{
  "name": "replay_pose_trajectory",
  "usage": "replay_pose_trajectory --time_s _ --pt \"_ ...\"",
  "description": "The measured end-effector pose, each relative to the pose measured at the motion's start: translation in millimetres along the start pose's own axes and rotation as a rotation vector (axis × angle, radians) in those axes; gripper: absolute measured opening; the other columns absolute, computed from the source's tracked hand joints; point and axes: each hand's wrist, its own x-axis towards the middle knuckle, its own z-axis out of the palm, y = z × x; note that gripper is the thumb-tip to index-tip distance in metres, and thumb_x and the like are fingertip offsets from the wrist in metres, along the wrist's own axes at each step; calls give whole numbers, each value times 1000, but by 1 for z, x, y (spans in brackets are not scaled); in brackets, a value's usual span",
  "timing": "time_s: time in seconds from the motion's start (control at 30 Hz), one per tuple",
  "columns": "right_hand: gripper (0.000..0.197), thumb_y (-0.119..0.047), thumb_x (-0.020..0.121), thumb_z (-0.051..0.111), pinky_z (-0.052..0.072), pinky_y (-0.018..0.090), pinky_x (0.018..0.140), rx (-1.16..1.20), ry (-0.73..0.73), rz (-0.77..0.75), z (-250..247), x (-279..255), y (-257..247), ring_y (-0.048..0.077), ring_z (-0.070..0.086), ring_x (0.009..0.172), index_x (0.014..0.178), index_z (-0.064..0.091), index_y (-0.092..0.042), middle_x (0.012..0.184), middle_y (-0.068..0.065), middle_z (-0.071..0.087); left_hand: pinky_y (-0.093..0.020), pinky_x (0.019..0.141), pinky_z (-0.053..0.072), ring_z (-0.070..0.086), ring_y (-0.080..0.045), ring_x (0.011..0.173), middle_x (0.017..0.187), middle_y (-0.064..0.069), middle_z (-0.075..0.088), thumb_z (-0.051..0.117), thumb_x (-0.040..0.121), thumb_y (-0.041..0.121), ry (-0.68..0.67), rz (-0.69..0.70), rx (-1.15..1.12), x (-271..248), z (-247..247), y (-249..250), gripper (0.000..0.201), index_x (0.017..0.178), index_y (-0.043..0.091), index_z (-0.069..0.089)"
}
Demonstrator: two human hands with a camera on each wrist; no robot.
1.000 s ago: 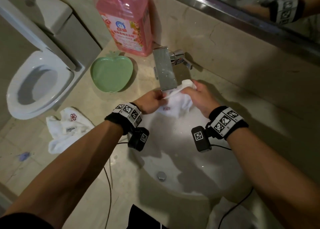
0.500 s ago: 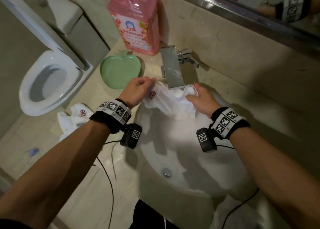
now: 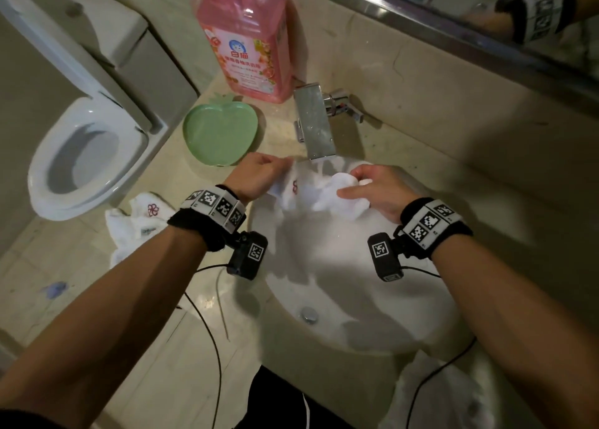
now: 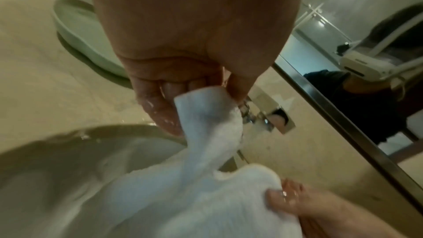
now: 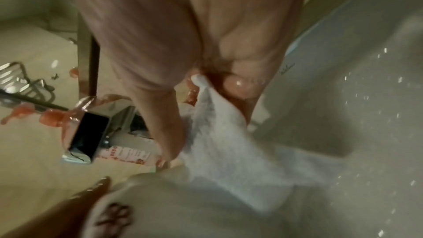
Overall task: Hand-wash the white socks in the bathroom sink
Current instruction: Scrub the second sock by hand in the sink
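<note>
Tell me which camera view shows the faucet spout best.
The head view: the whole faucet spout shows from above, over the sink. The left wrist view shows only its underside, partly behind the sock. The right wrist view shows it blurred.

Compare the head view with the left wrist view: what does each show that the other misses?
Head view only: the toilet, the pink detergent bottle, a second sock lying on the counter, and the sink drain.

Left wrist view only: the left hand's fingertips pinching the sock's edge, seen close up.

Both: the left hand and right hand holding the white sock over the sink, plus the green dish and the faucet.
</note>
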Motion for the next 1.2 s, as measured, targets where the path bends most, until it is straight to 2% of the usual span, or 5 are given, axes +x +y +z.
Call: replay_pose_trajectory --time_s 0.47,0.63,0.9,1.07,1.2 --pt "26 0 96 55 52 19 89 -161 164 -273 53 -2 -6 12 64 109 114 62 -18 122 2 68 -30 62 60 67 -27 69 82 -19 67 49 100 12 -111 -144 -235 -1 49 16 26 84 1 67" --pt "66 -18 79 82 46 19 98 -254 26 -271 59 -5 -1 5 57 117 136 48 -20 132 -6 61 -34 71 55 67 -27 73 80 -15 70 50 93 14 -134 -257 -520 -9 56 27 25 87 6 73" --pt "38 7 86 58 51 26 94 -277 158 -246 41 -3 1 16 64 115 109 64 -23 119 2 69 -36 85 52 65 -26 94 99 -10 69 51 82 19 -141 57 326 3 51 17 19 90 10 66" --pt "37 -2 81 47 54 26 58 -148 219 -220 25 -13 -14 13 70 79 85 67 -33 93 -1 74 -31 92 48 56 -13 115 126 2 56 64 79 29 -69 283 307 1 53 0 53 129 22 50" --pt "38 1 84 48 52 24 47 -161 201 -202 18 -16 -21 9 69 68 83 68 -32 85 -4 72 -30 82 54 65 -12 92 105 0 67 72 86 23 -62 348 229 0 51 4 29 111 16 60"
